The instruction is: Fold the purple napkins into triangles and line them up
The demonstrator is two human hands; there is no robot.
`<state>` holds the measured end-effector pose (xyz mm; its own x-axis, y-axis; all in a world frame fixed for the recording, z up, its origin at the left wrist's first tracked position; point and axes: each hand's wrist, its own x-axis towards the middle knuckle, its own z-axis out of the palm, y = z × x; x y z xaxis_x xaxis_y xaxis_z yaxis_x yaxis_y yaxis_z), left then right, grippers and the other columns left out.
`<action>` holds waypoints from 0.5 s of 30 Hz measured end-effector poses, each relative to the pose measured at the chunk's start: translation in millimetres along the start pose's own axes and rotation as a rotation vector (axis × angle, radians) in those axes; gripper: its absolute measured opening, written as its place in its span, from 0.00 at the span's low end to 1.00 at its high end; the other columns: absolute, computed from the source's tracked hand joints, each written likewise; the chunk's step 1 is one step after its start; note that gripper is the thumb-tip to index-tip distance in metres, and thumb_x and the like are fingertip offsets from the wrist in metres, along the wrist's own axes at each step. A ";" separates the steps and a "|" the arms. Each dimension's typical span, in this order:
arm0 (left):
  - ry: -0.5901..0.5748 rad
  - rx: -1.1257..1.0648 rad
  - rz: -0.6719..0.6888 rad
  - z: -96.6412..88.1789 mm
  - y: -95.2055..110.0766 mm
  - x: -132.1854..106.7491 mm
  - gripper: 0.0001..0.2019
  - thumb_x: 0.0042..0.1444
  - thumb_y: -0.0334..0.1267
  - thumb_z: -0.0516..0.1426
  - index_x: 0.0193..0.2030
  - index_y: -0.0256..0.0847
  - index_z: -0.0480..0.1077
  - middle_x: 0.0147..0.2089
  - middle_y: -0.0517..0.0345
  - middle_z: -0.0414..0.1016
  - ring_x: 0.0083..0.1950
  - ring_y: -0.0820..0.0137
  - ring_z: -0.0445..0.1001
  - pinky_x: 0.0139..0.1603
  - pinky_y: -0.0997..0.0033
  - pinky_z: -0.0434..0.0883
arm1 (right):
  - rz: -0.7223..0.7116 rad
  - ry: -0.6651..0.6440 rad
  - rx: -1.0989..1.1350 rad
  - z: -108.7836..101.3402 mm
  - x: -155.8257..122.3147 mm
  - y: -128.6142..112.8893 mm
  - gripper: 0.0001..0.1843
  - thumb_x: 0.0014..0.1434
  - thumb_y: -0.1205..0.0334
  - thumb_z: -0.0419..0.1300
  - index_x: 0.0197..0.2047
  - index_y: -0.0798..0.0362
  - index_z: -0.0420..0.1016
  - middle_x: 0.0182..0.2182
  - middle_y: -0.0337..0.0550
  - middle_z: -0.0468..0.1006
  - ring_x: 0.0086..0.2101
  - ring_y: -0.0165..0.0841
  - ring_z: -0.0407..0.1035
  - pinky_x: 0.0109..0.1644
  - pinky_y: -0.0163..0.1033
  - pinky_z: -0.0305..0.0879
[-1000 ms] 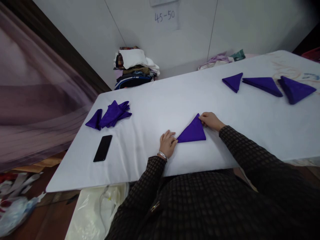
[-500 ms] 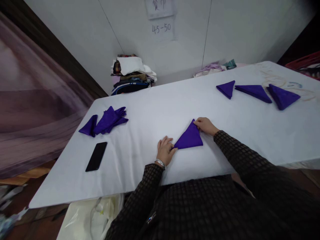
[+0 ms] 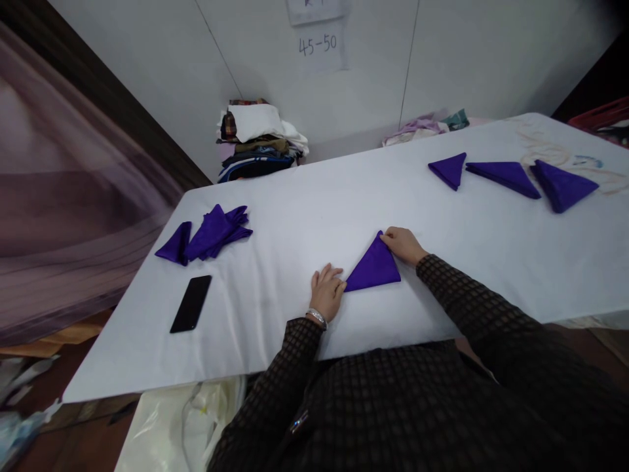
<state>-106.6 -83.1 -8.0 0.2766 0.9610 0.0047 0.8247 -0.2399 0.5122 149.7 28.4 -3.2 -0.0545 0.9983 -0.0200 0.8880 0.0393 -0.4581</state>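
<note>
A purple cloth napkin (image 3: 375,267), folded into a triangle, lies flat on the white-covered table (image 3: 295,216) in front of me. My left hand (image 3: 328,293), with a silver bracelet at the wrist, pinches its left corner between thumb and forefinger while the other fingers rest spread on the tablecloth. At the top corner, my right hand (image 3: 403,245) has its thumb and fingertips closed on the edge. Whether the layers are being pulled apart there cannot be made out.
Several purple napkins (image 3: 213,236) lie heaped at the left, above a black phone (image 3: 191,304). Three folded purple napkins (image 3: 504,178) sit at the far right. Folded clothes (image 3: 258,141) are stacked behind the table's far edge, against the wall. A sheer curtain (image 3: 78,196) hangs at the left.
Both hands keep their hold on the napkin, and its position on the table looks almost the same. The whole view has shifted slightly with my head.
</note>
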 end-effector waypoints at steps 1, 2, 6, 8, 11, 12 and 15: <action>0.008 0.007 -0.001 1.2 0.4 0.0 0.11 0.63 0.35 0.49 0.33 0.43 0.71 0.60 0.58 0.71 0.71 0.61 0.53 0.69 0.45 0.45 | 0.004 -0.005 -0.023 0.1 -0.7 -1.2 0.14 0.63 0.56 0.53 0.32 0.53 0.75 0.32 0.46 0.80 0.34 0.35 0.70 0.34 0.36 0.56; 0.017 0.013 -0.006 2.4 1.1 0.0 0.11 0.63 0.35 0.49 0.33 0.43 0.71 0.60 0.57 0.71 0.71 0.61 0.53 0.69 0.45 0.45 | 0.010 -0.010 -0.053 0.2 -1.4 -2.6 0.14 0.63 0.55 0.53 0.33 0.53 0.75 0.33 0.46 0.80 0.34 0.35 0.70 0.34 0.36 0.56; 0.059 0.051 -0.034 6.5 7.6 0.0 0.12 0.63 0.33 0.48 0.33 0.42 0.70 0.59 0.56 0.71 0.70 0.60 0.54 0.69 0.43 0.47 | 0.039 -0.025 -0.171 0.2 -4.6 -8.3 0.14 0.64 0.54 0.52 0.37 0.52 0.75 0.35 0.49 0.80 0.36 0.38 0.71 0.33 0.37 0.55; 0.075 0.080 -0.042 7.2 11.9 0.2 0.11 0.63 0.33 0.48 0.34 0.42 0.71 0.58 0.54 0.71 0.70 0.59 0.54 0.69 0.42 0.47 | 0.044 -0.027 -0.205 -0.6 -6.1 -10.0 0.14 0.65 0.54 0.52 0.39 0.52 0.74 0.36 0.49 0.80 0.37 0.39 0.72 0.33 0.37 0.55; 0.096 0.116 -0.051 7.0 17.3 1.1 0.11 0.63 0.32 0.49 0.35 0.42 0.71 0.57 0.54 0.72 0.70 0.58 0.54 0.69 0.41 0.46 | 0.044 -0.023 -0.227 -2.3 -7.7 -10.5 0.15 0.65 0.51 0.52 0.40 0.52 0.74 0.36 0.50 0.80 0.37 0.39 0.72 0.33 0.38 0.55; 0.103 0.122 -0.054 6.9 18.4 1.6 0.11 0.63 0.33 0.49 0.34 0.42 0.72 0.57 0.54 0.72 0.70 0.58 0.55 0.69 0.41 0.46 | 0.046 -0.023 -0.229 -2.9 -7.8 -10.3 0.16 0.65 0.51 0.52 0.40 0.53 0.74 0.36 0.50 0.80 0.37 0.39 0.72 0.34 0.38 0.56; 0.122 0.127 -0.063 7.2 19.5 3.3 0.12 0.64 0.36 0.50 0.32 0.42 0.72 0.56 0.54 0.73 0.69 0.57 0.56 0.69 0.42 0.47 | 0.065 -0.033 -0.215 -4.0 -6.8 -9.9 0.17 0.65 0.50 0.52 0.41 0.52 0.74 0.37 0.51 0.80 0.38 0.40 0.72 0.34 0.38 0.57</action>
<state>-86.0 -85.6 -4.1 0.1670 0.9823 0.0846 0.8963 -0.1870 0.4021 143.1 21.4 5.0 -0.0058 0.9973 -0.0738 0.9670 -0.0132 -0.2546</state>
